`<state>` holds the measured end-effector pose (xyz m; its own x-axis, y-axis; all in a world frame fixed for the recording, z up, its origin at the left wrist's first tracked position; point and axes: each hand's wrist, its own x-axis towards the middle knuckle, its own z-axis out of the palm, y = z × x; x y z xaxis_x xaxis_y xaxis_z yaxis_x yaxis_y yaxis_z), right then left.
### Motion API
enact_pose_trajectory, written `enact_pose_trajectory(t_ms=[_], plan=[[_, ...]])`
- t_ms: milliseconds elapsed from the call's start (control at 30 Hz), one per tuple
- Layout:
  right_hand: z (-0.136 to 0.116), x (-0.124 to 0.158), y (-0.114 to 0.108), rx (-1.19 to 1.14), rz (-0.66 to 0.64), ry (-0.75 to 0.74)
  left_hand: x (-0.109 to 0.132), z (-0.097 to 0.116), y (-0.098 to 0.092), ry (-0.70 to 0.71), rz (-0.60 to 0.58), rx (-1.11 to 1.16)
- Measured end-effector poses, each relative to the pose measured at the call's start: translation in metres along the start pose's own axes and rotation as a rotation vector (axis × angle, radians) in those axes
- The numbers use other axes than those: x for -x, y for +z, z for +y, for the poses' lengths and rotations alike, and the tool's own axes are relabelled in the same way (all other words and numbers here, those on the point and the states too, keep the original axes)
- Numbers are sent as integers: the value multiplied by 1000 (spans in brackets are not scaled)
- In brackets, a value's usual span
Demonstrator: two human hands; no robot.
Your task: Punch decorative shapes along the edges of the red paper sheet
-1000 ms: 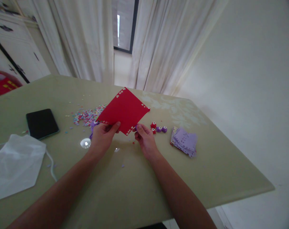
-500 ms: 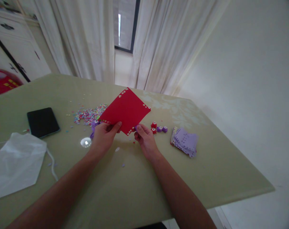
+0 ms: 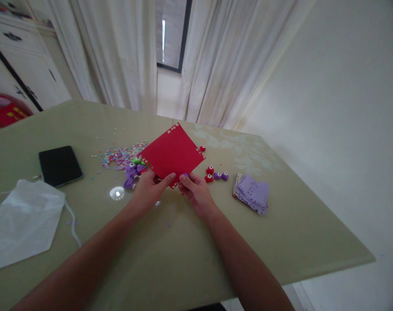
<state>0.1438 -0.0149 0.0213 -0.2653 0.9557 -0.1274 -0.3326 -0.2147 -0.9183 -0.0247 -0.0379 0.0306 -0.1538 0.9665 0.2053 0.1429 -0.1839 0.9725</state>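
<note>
A red paper sheet [image 3: 173, 154] with small holes punched along its edges is held over the table, near corner toward me. My left hand [image 3: 150, 188] pinches that near corner from the left, thumb on top. My right hand [image 3: 196, 193] is closed just right of the corner, with a small purple punch showing at its fingertips against the sheet's edge. Purple and green punches [image 3: 133, 167] lie beside my left hand. Red and purple punches [image 3: 216, 174] lie right of my right hand.
A stack of punched lilac and coloured sheets [image 3: 252, 191] lies at the right. Confetti [image 3: 120, 156] is scattered behind the red sheet. A black tablet [image 3: 60, 165] and a white drawstring bag [image 3: 21, 222] lie at the left. The table's edge [image 3: 313, 268] runs close on the right.
The red sheet has come lower and flatter toward the table. My left hand has slid right along it to the near corner, uncovering the punches beside it.
</note>
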Motion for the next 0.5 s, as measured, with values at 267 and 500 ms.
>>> enact_pose_trajectory(t_ms=[267,500], plan=[[2,-2,1,-24,10,-34,-2,3,0,28,-1,14],[1,-2,1,-68,-10,6,-2,-5,-2,-33,7,57]])
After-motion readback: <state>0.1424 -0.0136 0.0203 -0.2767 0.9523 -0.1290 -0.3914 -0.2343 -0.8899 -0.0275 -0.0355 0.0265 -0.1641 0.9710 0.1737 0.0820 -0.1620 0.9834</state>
